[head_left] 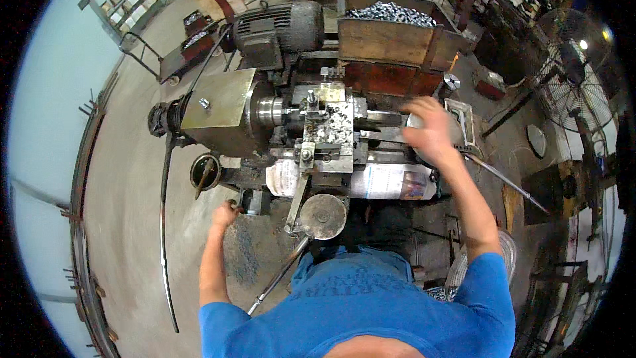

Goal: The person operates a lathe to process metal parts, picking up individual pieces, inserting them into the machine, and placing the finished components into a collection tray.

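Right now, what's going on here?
A person in a blue shirt is at a lathe-like machine. The left hand is by a small grey box at the front left; contact is unclear. The right hand, blurred, is near the machine's right end; nothing clearly shows in it. Behind, a bin holds shiny metal pieces.

No readable text or signs.

The boxy olive metal headstock (222, 103) stood left of the grey metal carriage (338, 126) and before a dark, ribbed, cylindrical motor (285, 26). Silvery metal pieces (391, 13) lay in a brown rectangular bin (377, 41) behind and right of the carriage; a round grey metal disc (323, 216) sat before the carriage.
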Tool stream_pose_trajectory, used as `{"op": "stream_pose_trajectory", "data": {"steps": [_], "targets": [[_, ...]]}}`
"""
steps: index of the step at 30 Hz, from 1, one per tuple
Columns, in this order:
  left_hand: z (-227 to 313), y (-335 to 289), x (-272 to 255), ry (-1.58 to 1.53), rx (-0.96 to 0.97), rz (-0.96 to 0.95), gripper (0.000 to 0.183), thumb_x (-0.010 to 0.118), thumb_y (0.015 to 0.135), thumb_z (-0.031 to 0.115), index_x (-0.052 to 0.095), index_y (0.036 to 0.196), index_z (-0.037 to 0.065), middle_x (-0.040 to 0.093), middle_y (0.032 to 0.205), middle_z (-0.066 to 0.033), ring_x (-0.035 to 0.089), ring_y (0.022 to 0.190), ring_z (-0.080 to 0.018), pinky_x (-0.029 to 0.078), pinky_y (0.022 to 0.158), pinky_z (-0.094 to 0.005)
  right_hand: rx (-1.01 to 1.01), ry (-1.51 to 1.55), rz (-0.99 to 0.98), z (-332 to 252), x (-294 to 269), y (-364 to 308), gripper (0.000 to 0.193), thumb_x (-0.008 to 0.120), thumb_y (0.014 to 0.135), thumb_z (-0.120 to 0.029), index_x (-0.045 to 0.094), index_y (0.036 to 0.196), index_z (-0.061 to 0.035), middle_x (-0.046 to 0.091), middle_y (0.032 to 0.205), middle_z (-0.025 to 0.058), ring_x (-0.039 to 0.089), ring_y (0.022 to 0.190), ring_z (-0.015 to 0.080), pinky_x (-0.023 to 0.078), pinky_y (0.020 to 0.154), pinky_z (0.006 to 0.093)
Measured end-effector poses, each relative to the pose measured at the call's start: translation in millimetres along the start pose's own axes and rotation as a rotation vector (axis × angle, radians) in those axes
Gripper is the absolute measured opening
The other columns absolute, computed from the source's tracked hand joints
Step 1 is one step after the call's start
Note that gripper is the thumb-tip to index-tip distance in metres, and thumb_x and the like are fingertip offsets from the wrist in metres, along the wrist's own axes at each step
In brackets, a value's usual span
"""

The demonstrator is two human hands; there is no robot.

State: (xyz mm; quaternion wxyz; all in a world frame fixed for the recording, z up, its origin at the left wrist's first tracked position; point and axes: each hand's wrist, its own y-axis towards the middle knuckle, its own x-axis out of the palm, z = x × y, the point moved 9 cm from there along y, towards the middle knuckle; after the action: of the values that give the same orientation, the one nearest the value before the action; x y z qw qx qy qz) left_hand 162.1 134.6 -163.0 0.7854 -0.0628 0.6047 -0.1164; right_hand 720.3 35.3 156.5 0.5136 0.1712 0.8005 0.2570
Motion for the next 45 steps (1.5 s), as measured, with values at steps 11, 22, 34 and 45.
{"op": "stream_pose_trajectory", "data": {"steps": [11,22,34,45], "targets": [[-154.1,-139.6,-201.6,-0.136,-0.542,0.365,0.034,0.056,0.081,0.037,0.062,0.099,0.008,0.063,0.075,-0.0156,0.062,0.071,-0.0295,0.048,0.062,-0.0399,-0.409,-0.363,-0.629,-173.8,212.7,87.0,0.024,0.059,0.057,-0.025,0.067,0.074,-0.0086,0.063,0.083,0.0126,0.055,0.091,0.0287,0.034,0.09,0.0401],[-13.1,-157.2,-168.1,-0.411,-0.328,0.31,0.026,0.066,0.072,0.019,0.051,0.076,-0.002,0.055,0.057,-0.0142,0.058,0.05,-0.0233,0.047,0.048,-0.0353,-0.354,-0.338,-0.438,-149.4,168.1,101.1,0.022,0.059,0.059,-0.022,0.068,0.072,-0.0063,0.063,0.07,0.0144,0.058,0.083,0.0318,0.033,0.096,0.0425],[-33.2,-83.5,-148.7,-0.918,-0.06,0.216,0.026,0.062,0.079,0.015,0.054,0.091,-0.007,0.055,0.061,-0.0085,0.056,0.053,-0.0173,0.049,0.052,-0.0304,-0.127,-0.091,0.198,-21.2,-45.6,48.0,0.044,0.062,0.055,-0.018,0.061,0.098,-0.0074,0.048,0.119,0.0211,0.048,0.103,0.037,0.04,0.09,0.0412],[-6.6,-83.4,-124.2,-0.741,-0.355,0.208,0.033,0.062,0.078,0.022,0.054,0.099,-0.002,0.057,0.076,-0.0119,0.055,0.067,-0.0207,0.047,0.059,-0.0314,1.297,-0.308,0.113,152.1,-100.9,-482.7,0.043,0.064,0.055,-0.033,0.065,0.09,-0.0073,0.063,0.089,0.0142,0.06,0.082,0.0304,0.05,0.073,0.0388]]}}
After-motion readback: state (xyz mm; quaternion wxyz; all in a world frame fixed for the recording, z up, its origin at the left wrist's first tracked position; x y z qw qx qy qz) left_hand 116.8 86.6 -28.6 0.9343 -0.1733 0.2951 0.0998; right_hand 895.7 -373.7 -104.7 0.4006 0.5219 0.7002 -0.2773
